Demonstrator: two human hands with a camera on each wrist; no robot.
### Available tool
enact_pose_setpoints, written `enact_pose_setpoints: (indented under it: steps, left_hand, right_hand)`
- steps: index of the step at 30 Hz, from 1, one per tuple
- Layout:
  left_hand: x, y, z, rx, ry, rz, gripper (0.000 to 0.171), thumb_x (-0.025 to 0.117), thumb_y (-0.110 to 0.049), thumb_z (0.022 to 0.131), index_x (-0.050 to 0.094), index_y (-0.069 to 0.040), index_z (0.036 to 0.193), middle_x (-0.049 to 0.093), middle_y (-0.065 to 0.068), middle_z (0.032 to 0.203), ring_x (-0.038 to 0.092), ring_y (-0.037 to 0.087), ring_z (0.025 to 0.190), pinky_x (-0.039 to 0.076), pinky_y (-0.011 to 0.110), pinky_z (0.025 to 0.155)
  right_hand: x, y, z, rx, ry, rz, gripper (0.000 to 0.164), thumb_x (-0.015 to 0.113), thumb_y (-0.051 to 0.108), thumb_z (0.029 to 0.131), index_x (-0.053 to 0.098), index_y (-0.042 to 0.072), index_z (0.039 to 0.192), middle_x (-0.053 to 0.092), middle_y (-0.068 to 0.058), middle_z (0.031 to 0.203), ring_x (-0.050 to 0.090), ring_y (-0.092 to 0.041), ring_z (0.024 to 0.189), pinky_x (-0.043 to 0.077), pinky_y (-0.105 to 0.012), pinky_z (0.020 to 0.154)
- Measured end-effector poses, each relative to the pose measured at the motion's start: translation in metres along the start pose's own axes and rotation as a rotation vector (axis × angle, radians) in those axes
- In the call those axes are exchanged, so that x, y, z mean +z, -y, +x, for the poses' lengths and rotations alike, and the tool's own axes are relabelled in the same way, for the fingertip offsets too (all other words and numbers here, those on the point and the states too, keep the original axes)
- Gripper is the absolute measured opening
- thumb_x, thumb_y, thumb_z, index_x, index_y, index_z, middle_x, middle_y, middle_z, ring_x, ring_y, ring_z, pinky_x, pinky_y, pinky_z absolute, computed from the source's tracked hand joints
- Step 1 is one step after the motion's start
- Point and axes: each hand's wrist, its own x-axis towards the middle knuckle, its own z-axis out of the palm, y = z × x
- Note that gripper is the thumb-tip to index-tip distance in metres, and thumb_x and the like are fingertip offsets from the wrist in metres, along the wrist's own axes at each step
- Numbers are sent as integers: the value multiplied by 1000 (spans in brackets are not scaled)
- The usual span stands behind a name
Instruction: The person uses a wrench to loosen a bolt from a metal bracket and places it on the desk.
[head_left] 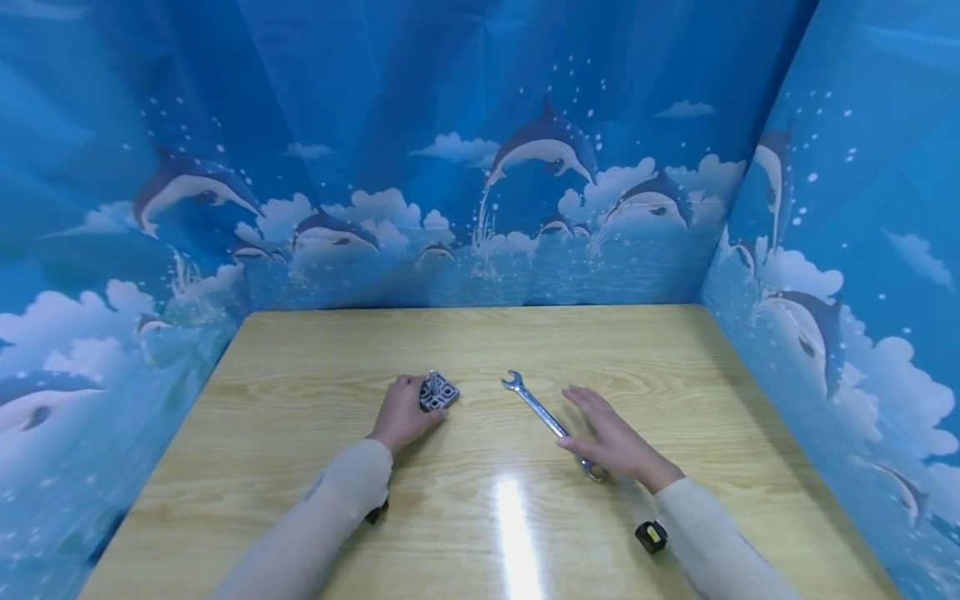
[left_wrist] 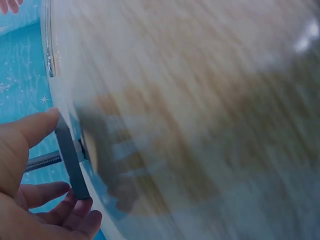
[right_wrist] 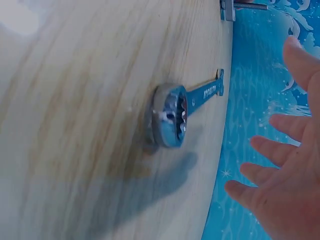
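Observation:
In the head view my left hand (head_left: 407, 412) grips a small grey square plate (head_left: 441, 393) with cut-out shapes, at the middle of the table. The left wrist view shows the plate (left_wrist: 72, 157) edge-on between thumb and fingertips. A threaded bolt (left_wrist: 45, 161) sticks up from it, its head end close to the tabletop. To the right lies a shiny combination wrench (head_left: 542, 411), open end away from me and ring end (right_wrist: 172, 116) towards me. Spread above the wrench's near half, my right hand (head_left: 611, 437) holds nothing, and its thumb overlaps the shaft in the head view.
The wood-grain table (head_left: 337, 342) is bordered at the back and sides by blue dolphin-print curtains (head_left: 420, 183). A small black device (head_left: 651, 536) is at the right wrist. Light glares on the tabletop near the front.

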Motion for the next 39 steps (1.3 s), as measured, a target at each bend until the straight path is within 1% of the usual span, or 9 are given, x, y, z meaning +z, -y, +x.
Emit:
enact_pose_setpoints:
  steps: [8,14,17,19,22,28,31,34,39]
  left_hand:
    - [6,-4,1,-38,-38,44,76,81,-35,76,51,5,132,51,22,128,50,33,116,46,44,103]
    - [7,-2,2,-10,-73,43,72,82,-34,73,56,6,127,55,21,117,53,30,105,51,41,94]
    - [7,2,3,7,-78,-2,70,83,-33,72,58,7,124,57,19,111,55,28,98,53,41,90]
    - [5,4,3,-4,-72,-62,68,82,-32,72,59,7,123,57,17,108,55,26,95,53,40,88]
    - [1,3,3,-51,-52,-236,66,81,-30,74,59,7,123,60,16,107,58,25,94,54,41,88]
    - [-15,-7,2,-234,37,-637,68,81,-36,75,57,-1,128,64,16,118,61,27,106,52,42,97]
    - [-21,-11,-1,-289,85,-767,70,80,-44,75,58,-4,128,61,13,123,57,26,112,47,44,102]
    - [-24,-14,-5,-304,111,-882,65,78,-43,77,59,-3,125,60,13,124,55,25,113,47,43,103]
    - [-27,-18,-13,-282,123,-977,52,72,-31,86,59,4,123,58,15,124,54,26,112,47,39,102]
  right_hand:
    - [8,3,4,8,5,-27,80,63,46,89,29,6,149,24,-21,155,19,-43,141,21,-65,112]
    - [13,0,4,34,25,-20,80,63,47,89,30,4,149,23,-20,155,20,-42,142,22,-63,113]
    - [13,0,3,39,29,-23,81,63,47,89,31,3,148,23,-20,155,21,-42,141,23,-63,113]
    - [13,0,3,39,32,-18,81,63,48,89,31,3,148,24,-21,155,21,-42,141,23,-62,113]
    - [13,0,2,33,31,-23,81,62,49,89,32,2,147,25,-21,155,22,-42,141,24,-62,113]
    - [15,2,3,35,28,-28,79,61,48,90,33,2,147,27,-20,154,24,-42,140,25,-61,113]
    - [17,4,4,23,15,-23,76,62,45,90,34,1,146,31,-22,152,28,-42,138,26,-61,113]
    - [20,5,6,1,-3,-24,73,63,42,90,37,-1,144,37,-23,148,35,-43,135,30,-60,111]
    - [27,8,12,30,-41,2,68,68,33,88,42,-2,140,48,-22,139,48,-40,124,40,-56,106]
